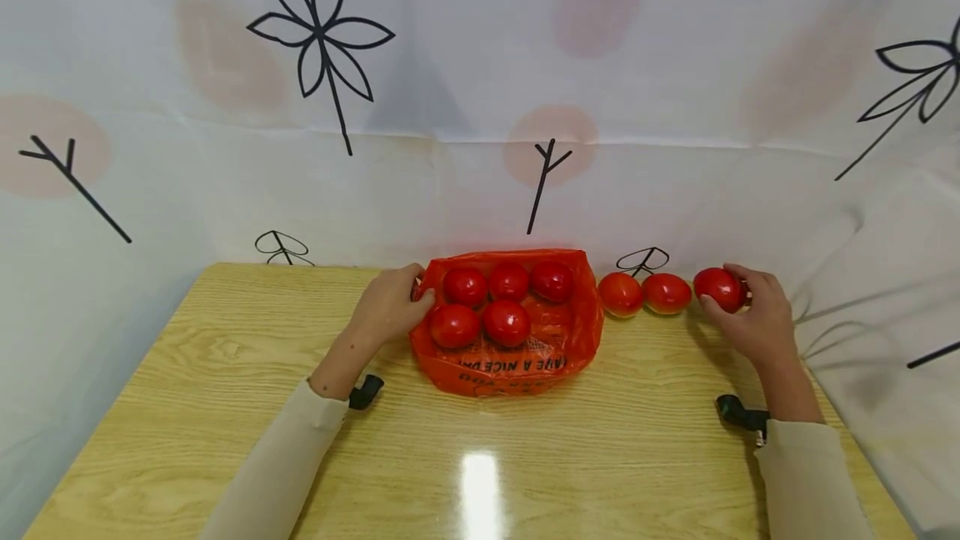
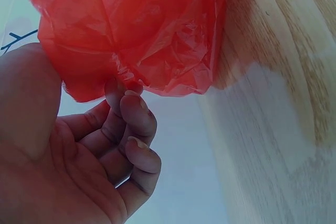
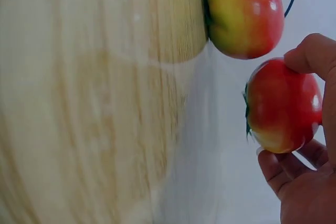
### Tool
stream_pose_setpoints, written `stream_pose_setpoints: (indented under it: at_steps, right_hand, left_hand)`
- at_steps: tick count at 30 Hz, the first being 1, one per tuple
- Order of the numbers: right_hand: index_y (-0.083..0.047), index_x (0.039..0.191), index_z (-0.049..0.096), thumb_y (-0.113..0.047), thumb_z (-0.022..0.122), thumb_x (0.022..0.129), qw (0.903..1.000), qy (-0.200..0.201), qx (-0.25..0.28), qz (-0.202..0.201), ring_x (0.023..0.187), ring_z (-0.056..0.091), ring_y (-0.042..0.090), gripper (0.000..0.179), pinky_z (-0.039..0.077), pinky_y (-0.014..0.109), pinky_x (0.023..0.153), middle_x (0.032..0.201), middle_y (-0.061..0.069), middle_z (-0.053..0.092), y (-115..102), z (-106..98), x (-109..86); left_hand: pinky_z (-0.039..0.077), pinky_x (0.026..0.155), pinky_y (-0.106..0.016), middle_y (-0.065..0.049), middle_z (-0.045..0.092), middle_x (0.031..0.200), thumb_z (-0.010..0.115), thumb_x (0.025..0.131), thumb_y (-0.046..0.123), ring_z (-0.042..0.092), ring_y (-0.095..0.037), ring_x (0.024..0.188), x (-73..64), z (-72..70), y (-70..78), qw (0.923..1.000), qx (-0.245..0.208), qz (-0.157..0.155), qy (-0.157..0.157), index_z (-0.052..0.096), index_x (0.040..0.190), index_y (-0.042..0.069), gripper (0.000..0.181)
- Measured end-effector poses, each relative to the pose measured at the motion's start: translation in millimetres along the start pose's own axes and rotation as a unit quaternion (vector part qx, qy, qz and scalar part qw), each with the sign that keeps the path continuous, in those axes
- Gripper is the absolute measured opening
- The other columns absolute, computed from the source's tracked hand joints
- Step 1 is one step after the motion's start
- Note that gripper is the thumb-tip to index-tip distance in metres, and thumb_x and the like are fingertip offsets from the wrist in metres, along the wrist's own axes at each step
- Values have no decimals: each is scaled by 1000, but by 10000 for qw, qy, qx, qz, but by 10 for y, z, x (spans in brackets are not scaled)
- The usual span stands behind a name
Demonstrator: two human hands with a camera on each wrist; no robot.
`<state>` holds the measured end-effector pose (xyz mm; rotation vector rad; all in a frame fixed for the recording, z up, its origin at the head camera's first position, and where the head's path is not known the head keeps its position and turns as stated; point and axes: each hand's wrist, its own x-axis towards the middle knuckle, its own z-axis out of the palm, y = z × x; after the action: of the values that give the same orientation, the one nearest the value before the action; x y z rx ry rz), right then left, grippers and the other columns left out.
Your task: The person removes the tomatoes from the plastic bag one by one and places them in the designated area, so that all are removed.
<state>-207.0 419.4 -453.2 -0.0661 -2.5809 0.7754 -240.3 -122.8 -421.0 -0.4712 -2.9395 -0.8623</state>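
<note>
A red plastic bag [image 1: 487, 377] with dark lettering lies with its mouth spread upward, and several red tomatoes [image 1: 507, 323] sit inside it. My left hand [image 1: 386, 304] pinches the bag's left rim; in the left wrist view curled fingers [image 2: 137, 116] meet the crinkled plastic [image 2: 142, 35]. On the right, my right hand [image 1: 761, 319] holds a tomato [image 1: 718, 288] between thumb and fingers. The right wrist view shows that tomato [image 3: 283, 106] with its green leafy top, apart from the table. Two more tomatoes stand between bag and right hand, the nearer one [image 1: 667, 294] close to the held one.
The other loose tomato [image 1: 620, 295] stands against the bag's right side. A wood-grain table [image 1: 585, 457] carries everything. Behind it hangs a pale cloth [image 1: 465, 198] with leaf drawings, close to the back edge. Dark wrist-worn devices [image 1: 741, 413] show beside both sleeves.
</note>
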Motion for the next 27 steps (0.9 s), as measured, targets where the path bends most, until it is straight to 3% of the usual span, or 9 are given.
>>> stream_pose_setpoints:
  at_steps: [7,11,27]
  right_hand:
    - [6,147,52,-21,76,96,9993,-342,-110,106,119,47,52,63,49,57,85,139,35,49,9,17,6]
    - [8,147,50,-21,75,97,9980,-571,-203,154,119,46,54,64,49,70,89,139,38,47,34,32,11]
    - [11,149,44,-23,75,98,9953,-913,-221,222,119,45,59,69,48,75,92,139,42,44,107,58,9]
  left_hand:
    - [43,55,-31,-3,56,71,63,99,23,53,-20,62,-3,11,-7,10000,27,6,9,65,109,4,21]
    - [43,55,-31,-3,57,71,63,99,24,53,-20,63,-2,13,-5,10000,40,-3,3,66,110,4,22]
    - [45,55,-31,-4,57,72,63,99,23,54,-20,63,-15,31,-11,10000,-17,16,36,65,109,4,22]
